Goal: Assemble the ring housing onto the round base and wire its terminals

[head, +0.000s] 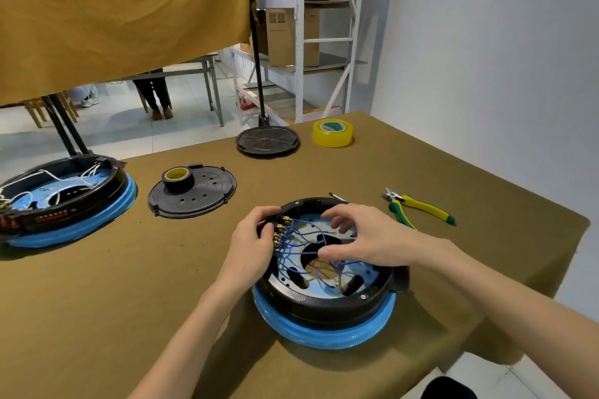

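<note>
Ring housing (327, 298), black, sits on the blue round base (324, 330) near the front middle of the olive-covered table (97, 285). Blue wires (301, 246) loop across the housing's interior and run to a row of brass terminals (281, 230) on its inner left wall.

Left hand (251, 244): fingers curled over the housing's left rim beside the terminals, gripping it. Right hand (359, 238): spread above the housing's centre, fingers loosely bent, thumb tip down among the wires; cannot tell whether it pinches 1.

Other items on the table:
- second black-and-blue unit (61, 204) with white wires, far left
- flat black cover plate (193, 193) with a black tape roll (178, 176) resting on it
- round black disc (267, 141) at the far edge
- yellow tape roll (333, 132) just right of that disc
- yellow-and-green pliers (418, 209) right of the housing
</note>
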Motion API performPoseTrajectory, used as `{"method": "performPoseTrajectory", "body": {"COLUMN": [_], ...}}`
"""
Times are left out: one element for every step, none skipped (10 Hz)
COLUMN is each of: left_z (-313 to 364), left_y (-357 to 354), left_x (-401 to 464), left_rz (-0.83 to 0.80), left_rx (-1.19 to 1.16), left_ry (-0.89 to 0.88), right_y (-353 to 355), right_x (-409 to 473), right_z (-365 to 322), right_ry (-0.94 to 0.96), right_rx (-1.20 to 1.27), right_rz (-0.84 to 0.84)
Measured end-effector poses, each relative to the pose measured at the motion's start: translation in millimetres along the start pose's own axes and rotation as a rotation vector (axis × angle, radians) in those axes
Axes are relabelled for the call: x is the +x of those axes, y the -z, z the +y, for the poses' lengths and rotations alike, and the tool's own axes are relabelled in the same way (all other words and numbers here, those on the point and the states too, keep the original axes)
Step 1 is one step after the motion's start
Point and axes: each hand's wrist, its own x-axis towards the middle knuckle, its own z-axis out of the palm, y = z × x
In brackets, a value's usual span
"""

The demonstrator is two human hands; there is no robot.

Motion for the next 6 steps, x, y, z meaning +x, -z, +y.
{"method": "performPoseTrajectory", "body": {"left_z": [-7, -18, -23, -25, -24, -22], "left_y": [5, 13, 15, 12, 13, 13], "left_x": [-14, -31, -42, -43, -44, -43], "left_rz": [0.140, 0.110, 0.074, 0.115, 0.115, 0.124], "left_rx": [-0.102, -0.230, -0.271, -0.252, -0.240, -0.226], "left_ry": [0.031, 0.018, -0.014, -0.018, -0.027, -0.016], "right_y": [-4, -11, -13, -11, 1, 34], "right_x": [0, 6, 14, 18, 11, -11], "right_z": [12, 21, 25, 22, 15, -1], "right_ry": [0.095, -0.012, -0.043, -0.032, 0.006, 0.121], "right_rx": [-0.200, -0.215, -0.061, 0.009, 0.125, 0.298], "right_rz": [0.330, 0.355, 0.359, 0.375, 0.456, 0.675]}}
